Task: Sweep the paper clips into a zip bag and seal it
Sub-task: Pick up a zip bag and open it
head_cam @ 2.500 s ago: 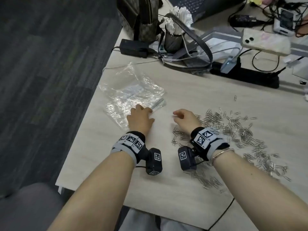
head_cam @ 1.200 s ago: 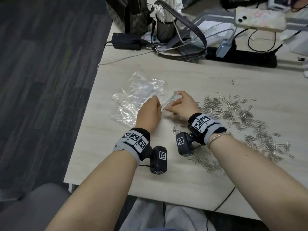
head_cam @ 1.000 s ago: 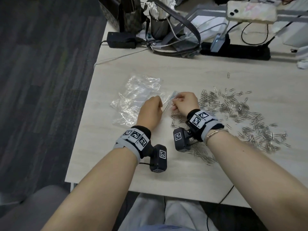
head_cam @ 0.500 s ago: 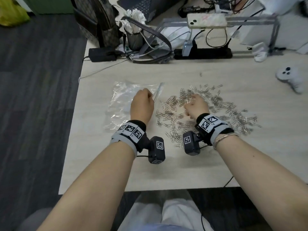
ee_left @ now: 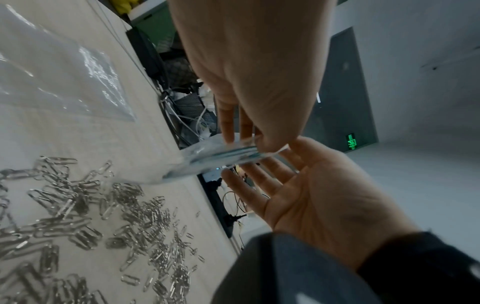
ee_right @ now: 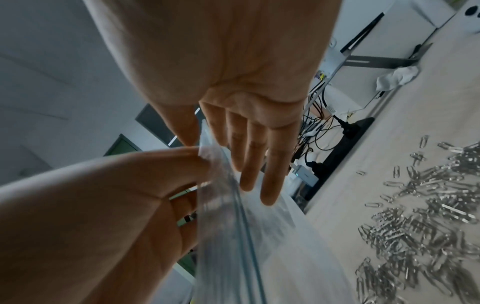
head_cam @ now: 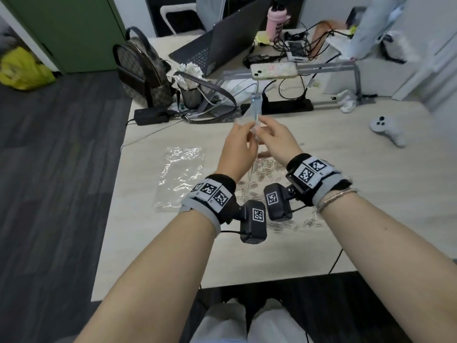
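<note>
Both hands hold a clear zip bag [head_cam: 255,127] up in the air above the table. My left hand [head_cam: 243,137] pinches its top edge, which shows close up in the left wrist view [ee_left: 244,142]. My right hand [head_cam: 262,131] takes the same edge between thumb and straight fingers [ee_right: 207,133]. The bag [ee_right: 233,226] hangs down from the zip strip [ee_left: 207,162]. Silver paper clips [head_cam: 264,169] lie scattered on the table under the hands, partly hidden by the wrists. The clips [ee_left: 78,216] spread wide to the right [ee_right: 428,216].
More clear bags [head_cam: 180,174] lie flat on the table to the left. A backpack [head_cam: 141,68], pen cup [head_cam: 190,92], laptop [head_cam: 222,40], power strip [head_cam: 284,105] and cables crowd the back. A white controller [head_cam: 388,127] sits far right.
Both hands have risen off the table with one zip bag. The right hand left the clips and joined the left hand at the bag's edge. The head view has tilted up.
</note>
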